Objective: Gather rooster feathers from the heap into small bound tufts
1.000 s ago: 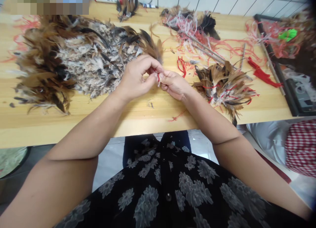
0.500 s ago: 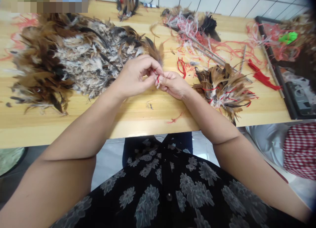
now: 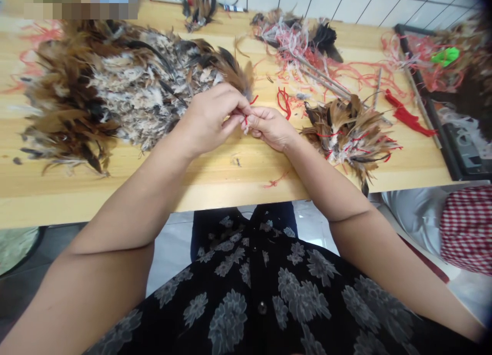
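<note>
One red thread (image 3: 246, 120) is pinched between the left hand (image 3: 215, 117) and the right hand (image 3: 271, 128), both closed at the fingertips, above the desk (image 3: 215, 191), roughly midway between its front and back edges, a pale tuft (image 3: 246, 128) showing just below. Thread and tuft look light and soft — the thread limp, the tuft fragile — so a fine fingertip hold should suit, without squeezing hard.

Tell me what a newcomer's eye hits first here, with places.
Probably the big heap of brown, black and whitish feathers on the left of the wooden table. Then the left hand and right hand, meeting mid-picture at a red string, and the bright green item at upper right.
</note>
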The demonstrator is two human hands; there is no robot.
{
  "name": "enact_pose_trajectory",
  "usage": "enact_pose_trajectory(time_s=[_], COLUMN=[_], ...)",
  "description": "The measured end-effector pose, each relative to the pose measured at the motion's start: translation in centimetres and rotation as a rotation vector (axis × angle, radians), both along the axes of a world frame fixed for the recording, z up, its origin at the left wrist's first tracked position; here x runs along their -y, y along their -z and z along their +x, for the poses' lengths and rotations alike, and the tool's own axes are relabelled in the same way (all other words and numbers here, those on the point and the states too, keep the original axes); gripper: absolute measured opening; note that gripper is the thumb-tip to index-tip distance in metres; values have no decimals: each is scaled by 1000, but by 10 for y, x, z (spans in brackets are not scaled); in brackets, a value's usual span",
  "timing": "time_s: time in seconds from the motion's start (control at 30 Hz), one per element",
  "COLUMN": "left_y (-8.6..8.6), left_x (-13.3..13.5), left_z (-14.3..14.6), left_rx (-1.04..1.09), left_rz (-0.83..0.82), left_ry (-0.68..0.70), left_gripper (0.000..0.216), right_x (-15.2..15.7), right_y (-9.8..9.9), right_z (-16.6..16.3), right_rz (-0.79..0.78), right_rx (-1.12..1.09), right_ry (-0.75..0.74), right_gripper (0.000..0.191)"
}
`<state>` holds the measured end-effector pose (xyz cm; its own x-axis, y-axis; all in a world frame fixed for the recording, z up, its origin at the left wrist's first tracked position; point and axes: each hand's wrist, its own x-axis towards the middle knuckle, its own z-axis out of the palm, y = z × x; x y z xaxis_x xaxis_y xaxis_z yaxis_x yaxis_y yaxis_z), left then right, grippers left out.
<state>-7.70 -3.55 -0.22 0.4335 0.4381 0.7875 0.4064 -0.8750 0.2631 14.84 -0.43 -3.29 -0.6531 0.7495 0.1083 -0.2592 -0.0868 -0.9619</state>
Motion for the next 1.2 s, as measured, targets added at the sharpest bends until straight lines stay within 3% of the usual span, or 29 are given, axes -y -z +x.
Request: enact_pose_trajectory(time_s=[0.1,0.3,0.43,0.6,0.8,0.97,1.2], left_y=[-3,-8,-7,0,23,33,42], left_x=[-2,3,7,7,-4,-8,-14], left_z=[-3,-8,-8,-8,-1,2,3], left_rx=[-30,0,49,-4,62,40,106], left_rz=[13,-320,-382,-345,-294,-143,-143], left_ry=[51,43,18,26,-62,-25,-12], left_gripper=[19,17,15,23,35,46,47], right_x=[2,7,4,1,0,0,5], right_y=[-5,-9,-4,1,4,6,2], right_z=[2,2,2,3,1,0,1], right_rz=[-20,-55,-45,-21,-56,-74,-116], right_rx=[5,35,28,8,26,19,16], right_ry=[-24,-1,9,11,53,61,87], right_gripper=[86,82,82,81,77,71,62])
